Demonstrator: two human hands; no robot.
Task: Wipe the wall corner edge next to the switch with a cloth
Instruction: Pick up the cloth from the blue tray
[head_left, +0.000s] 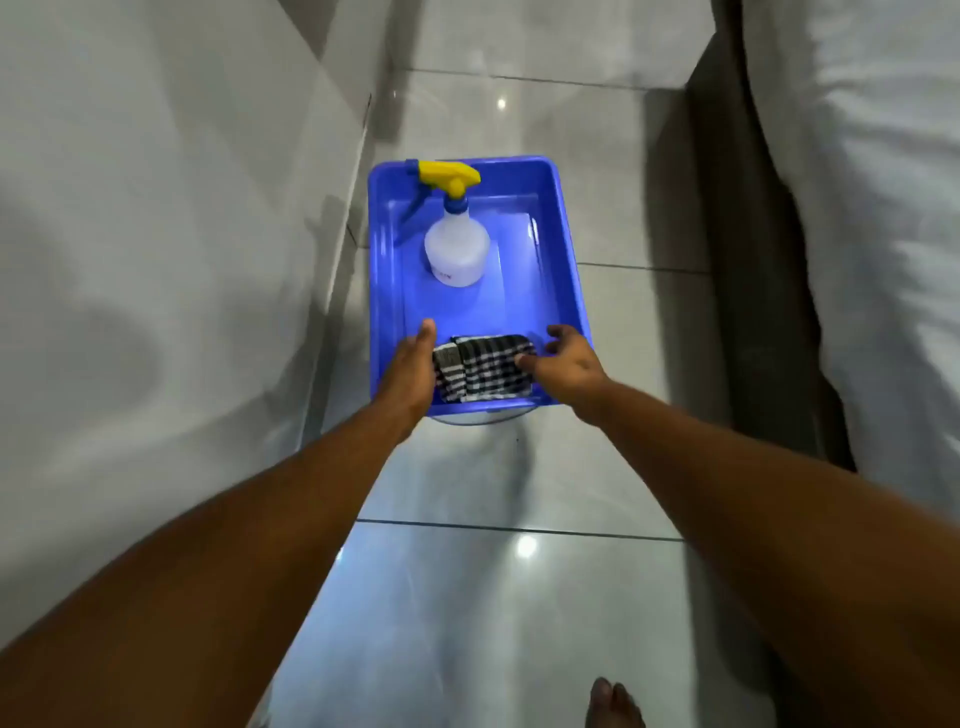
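Two hands flank the cloth, folded at 6 o'clock in the blue tub on the floor; spray bottle stands at 12 o'clock. Left hand flat against its edge, grip released; right hand fingers splayed, touching it, not clenched. Cloth looks light, soft and floppy; judgement: pinch the folded stack mid-edge so it doesn't unfurl.

Tub set on tiled floor, between wall at left and bed at right. Contained: spray bottle toward far end; cloth at near end.
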